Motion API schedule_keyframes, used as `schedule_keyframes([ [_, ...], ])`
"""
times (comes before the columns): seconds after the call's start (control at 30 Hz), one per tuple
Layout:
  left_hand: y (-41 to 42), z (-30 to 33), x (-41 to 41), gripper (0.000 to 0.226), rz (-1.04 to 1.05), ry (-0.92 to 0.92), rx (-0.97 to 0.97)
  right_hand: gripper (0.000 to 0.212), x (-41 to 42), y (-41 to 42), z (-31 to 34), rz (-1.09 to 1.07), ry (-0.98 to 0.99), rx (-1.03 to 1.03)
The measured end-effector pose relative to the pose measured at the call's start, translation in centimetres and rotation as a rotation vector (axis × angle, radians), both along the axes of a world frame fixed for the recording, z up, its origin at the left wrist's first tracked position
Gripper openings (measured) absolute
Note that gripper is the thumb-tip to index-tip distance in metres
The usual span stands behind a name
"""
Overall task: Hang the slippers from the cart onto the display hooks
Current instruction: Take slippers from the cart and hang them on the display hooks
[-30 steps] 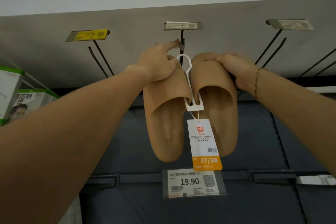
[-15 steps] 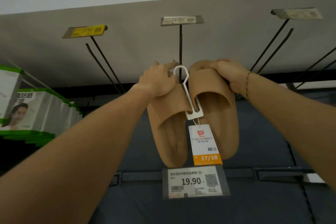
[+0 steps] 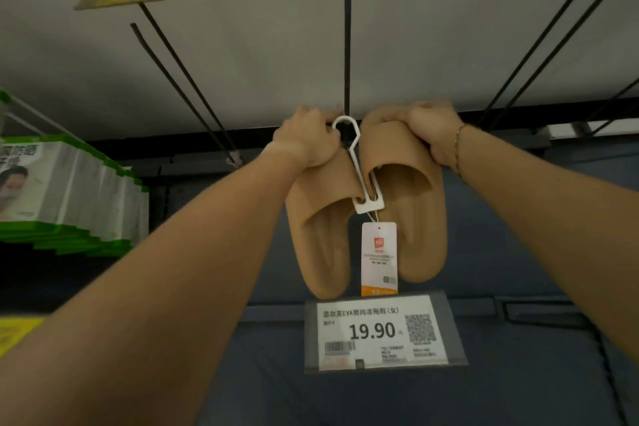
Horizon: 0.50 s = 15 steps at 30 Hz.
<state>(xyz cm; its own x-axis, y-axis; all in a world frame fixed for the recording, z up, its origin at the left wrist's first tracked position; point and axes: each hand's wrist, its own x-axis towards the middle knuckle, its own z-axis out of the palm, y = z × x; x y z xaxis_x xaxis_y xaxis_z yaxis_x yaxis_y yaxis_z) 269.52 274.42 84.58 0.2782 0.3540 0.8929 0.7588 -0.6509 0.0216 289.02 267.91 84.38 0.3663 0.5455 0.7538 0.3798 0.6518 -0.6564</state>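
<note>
A pair of tan slippers [image 3: 411, 218] hangs toes up from a white plastic hanger [image 3: 359, 176], with a white and orange size tag [image 3: 378, 256] dangling below. The hanger's loop sits around the middle display hook [image 3: 346, 45], far back near the wall rail. My left hand [image 3: 307, 140] grips the top of the left slipper. My right hand [image 3: 432, 131] grips the top of the right slipper. Both arms reach up and forward.
Bare black hooks stick out at the left [image 3: 179, 79] and the right [image 3: 546, 45], each with a label plate. A price label reading 19.90 [image 3: 377, 335] sits on a lower hook below the slippers. Green and white packs [image 3: 65, 197] hang at the left.
Both hands have pushed the slippers back along the middle hook toward the wall. The hanger loop has slid from the hook's tip to near its base.
</note>
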Motion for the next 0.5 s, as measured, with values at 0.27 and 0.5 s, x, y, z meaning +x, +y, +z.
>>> schedule_keyframes([
  [0.27, 6.5, -1.9, 2.2, 0.056, 0.106, 0.048, -0.108, 0.023, 1.8, 6.9, -1.6, -0.097, -0.044, -0.084],
  [0.5, 8.8, -3.3, 2.9, 0.059, 0.064, 0.115, -0.243, 0.02, 2.1, 8.9, -3.5, -0.124, -0.048, -0.13],
])
